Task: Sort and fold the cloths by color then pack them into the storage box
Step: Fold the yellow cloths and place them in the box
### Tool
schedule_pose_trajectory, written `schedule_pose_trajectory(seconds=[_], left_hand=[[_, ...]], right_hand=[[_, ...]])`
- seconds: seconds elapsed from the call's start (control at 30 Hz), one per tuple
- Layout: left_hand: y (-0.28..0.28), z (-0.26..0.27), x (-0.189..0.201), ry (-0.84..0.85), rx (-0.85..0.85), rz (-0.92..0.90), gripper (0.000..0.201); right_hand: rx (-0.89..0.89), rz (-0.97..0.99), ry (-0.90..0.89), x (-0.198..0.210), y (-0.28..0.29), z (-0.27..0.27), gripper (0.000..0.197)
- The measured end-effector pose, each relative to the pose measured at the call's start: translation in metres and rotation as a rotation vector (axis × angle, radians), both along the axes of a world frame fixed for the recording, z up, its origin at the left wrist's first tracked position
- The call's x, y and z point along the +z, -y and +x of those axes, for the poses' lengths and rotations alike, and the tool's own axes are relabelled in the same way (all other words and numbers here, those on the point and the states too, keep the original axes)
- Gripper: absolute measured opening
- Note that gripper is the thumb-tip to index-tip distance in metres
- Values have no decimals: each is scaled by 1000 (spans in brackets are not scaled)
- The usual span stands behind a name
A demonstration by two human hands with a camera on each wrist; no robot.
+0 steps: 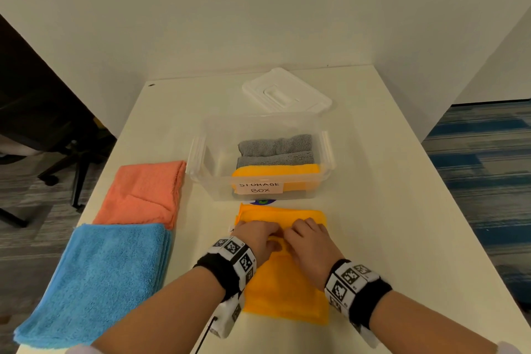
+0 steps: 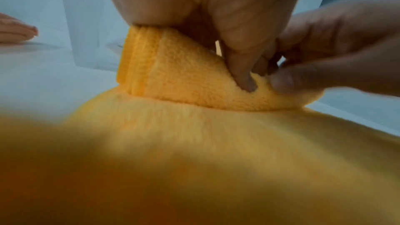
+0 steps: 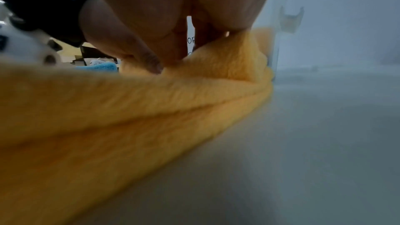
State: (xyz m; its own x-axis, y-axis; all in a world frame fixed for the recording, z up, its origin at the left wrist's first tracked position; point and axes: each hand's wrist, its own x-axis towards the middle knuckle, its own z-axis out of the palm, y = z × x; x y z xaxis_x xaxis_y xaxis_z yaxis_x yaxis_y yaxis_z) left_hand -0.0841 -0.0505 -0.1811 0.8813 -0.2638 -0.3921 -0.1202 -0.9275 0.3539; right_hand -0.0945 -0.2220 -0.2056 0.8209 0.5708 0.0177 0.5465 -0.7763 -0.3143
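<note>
Both hands, the left hand [image 1: 256,236] and right hand [image 1: 309,238], pinched the yellow cloth [image 1: 284,290] mid-fold on the table [image 1: 388,210], apparently to crease it for the storage box [image 1: 201,158].

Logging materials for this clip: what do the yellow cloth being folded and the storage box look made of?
Yellow cloth: soft, fluffy fabric, likely microfibre terry; the left wrist view shows a fuzzy nap and a stitched edge. Storage box: clear, glossy, rigid plastic; the cloths inside show through its walls.
</note>
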Motion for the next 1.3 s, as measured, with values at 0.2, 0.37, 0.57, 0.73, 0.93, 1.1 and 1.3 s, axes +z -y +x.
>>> schedule_pose_trajectory(seconds=[0.2,0.37,0.57,0.73,0.93,1.1,1.3], left_hand=[[5,5,5,-51,-86,107,30],[14,-13,2,208,-179,269,31],[15,-11,-3,126,21,162,26],[15,6,2,116,39,157,20],[25,-12,-1,219,-63,179,32],[19,-10,-11,192,5,154,28],[17,-2,-11,191,-4,153,23]], right_hand=[[-20,141,82,-16,6,-7,40],[-79,124,-47,-11,6,3,26],[-64,51,-246,-3,3,14,45],[-82,43,-349,3,1,29,27],[-115,72,-466,10,-3,43,25],[-122,21,-485,14,-5,47,23],[-136,-17,-452,16,-7,49,19]])
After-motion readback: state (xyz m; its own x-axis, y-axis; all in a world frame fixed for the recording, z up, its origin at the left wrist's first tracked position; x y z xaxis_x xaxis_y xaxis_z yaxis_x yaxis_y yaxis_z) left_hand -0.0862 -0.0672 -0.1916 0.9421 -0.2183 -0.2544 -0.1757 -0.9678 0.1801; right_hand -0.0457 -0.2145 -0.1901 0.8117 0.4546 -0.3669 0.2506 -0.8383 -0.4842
